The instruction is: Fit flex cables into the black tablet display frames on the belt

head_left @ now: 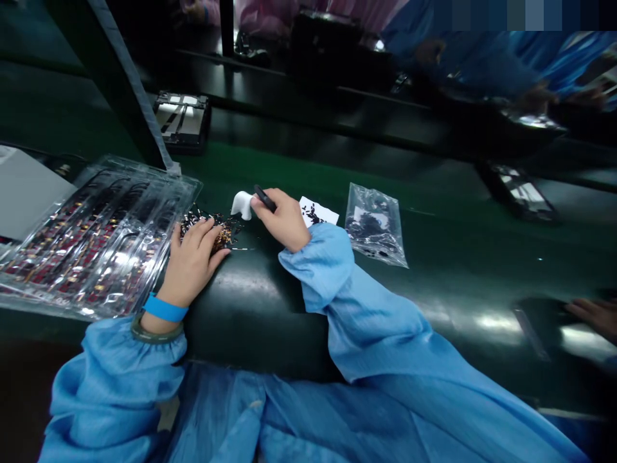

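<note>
My left hand (191, 260) rests on a loose pile of small black and gold parts (225, 233), its fingers spread over them. Just right of the pile, my right hand (284, 220) is closed around a black stick-like tool (265, 199), whose exact kind I cannot make out. A white, soft-looking curved piece (241, 204) is at the fingertips of that hand; whether it is worn or held does not show. Behind my right wrist lies a white sheet (328, 216) with small black pieces on it. To its right is a clear plastic bag (376, 226) with dark pieces inside.
Clear plastic trays (91, 251) filled with small parts stand at the left, by a pale box (29, 193). A dark upright post (139, 96) rises behind them. Fixtures (183, 119) sit farther back. At the right edge is another person's hand (595, 316).
</note>
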### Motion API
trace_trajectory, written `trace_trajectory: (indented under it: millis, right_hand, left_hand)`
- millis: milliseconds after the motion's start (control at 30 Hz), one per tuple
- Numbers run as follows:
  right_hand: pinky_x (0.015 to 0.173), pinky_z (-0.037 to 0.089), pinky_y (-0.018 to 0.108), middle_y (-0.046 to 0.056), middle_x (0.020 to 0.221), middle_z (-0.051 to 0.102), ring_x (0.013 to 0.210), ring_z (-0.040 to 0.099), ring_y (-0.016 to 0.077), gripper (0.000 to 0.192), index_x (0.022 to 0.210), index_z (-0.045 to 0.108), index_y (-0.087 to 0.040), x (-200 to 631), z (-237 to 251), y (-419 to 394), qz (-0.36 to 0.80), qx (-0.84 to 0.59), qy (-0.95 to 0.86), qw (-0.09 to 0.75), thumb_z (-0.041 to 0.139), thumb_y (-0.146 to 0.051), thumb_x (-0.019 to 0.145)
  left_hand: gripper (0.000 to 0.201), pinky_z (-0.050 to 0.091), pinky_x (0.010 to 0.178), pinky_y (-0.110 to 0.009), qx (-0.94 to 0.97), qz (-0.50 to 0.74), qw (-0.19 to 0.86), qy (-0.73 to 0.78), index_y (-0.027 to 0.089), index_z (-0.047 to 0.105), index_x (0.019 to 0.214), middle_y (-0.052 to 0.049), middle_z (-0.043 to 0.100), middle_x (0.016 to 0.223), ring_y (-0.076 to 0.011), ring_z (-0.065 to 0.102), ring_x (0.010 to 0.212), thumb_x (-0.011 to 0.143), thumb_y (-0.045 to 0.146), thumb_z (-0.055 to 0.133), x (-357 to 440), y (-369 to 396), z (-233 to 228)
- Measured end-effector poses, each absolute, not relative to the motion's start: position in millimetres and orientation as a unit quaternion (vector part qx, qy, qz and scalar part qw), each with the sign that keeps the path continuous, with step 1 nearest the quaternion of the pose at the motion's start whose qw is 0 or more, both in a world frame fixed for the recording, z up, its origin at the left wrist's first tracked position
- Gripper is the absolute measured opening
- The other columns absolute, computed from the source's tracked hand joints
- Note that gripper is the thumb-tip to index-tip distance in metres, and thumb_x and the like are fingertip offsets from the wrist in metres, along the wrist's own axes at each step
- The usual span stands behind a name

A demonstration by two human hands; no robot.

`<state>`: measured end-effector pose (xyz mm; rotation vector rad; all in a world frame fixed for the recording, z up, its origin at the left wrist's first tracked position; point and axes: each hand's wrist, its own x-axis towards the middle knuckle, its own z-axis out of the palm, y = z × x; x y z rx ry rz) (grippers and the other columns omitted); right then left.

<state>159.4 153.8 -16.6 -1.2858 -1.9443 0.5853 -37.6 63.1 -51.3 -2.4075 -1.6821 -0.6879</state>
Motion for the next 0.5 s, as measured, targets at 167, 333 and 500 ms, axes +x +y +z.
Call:
trace_trajectory:
  millis: [167, 333, 500]
  right_hand:
    - [0.082, 0.048, 0.028, 0.004, 0.095, 0.068, 0.089, 0.063, 0.0161, 0.021, 0.094, 0.071, -0.018, 156.0, -3.2, 132.7, 0.326, -0.379, -0.81, 0.305, 0.064, -0.035, 0.086]
    - [0.087, 0.046, 0.031, 0.007, 0.094, 0.067, 0.094, 0.063, 0.0197, 0.023, 0.095, 0.071, -0.016, 137.0, 18.8, 169.0, 0.269, -0.491, -0.788, 0.255, 0.058, -0.034, 0.091]
    - [0.087, 0.047, 0.032, 0.009, 0.097, 0.067, 0.096, 0.064, 0.0213, 0.024, 0.097, 0.067, -0.013, 86.0, 24.9, 255.2, 0.308, -0.56, -0.746, 0.188, 0.054, -0.032, 0.093]
  left_hand:
    - [0.05, 0.04, 0.107, -0.051, -0.758, -0.341, 0.068, -0.552, 0.008, 0.038, 0.14, -0.023, 0.052, 0.137, -0.0311, 0.048, 0.132, 0.097, 0.033, 0.045, -38.2, 47.0, -52.9]
    - [0.035, 0.035, 0.11, -0.05, -0.799, -0.312, 0.1, -0.504, 0.011, 0.052, 0.125, -0.018, 0.062, 0.125, -0.029, 0.054, 0.124, 0.094, 0.026, 0.052, -26.8, 38.3, -47.8]
    - [0.023, 0.042, 0.092, -0.044, -0.828, -0.263, 0.098, -0.486, 0.013, 0.062, 0.104, -0.013, 0.068, 0.109, -0.0272, 0.061, 0.104, 0.091, 0.032, 0.059, -20.1, 37.9, -45.3]
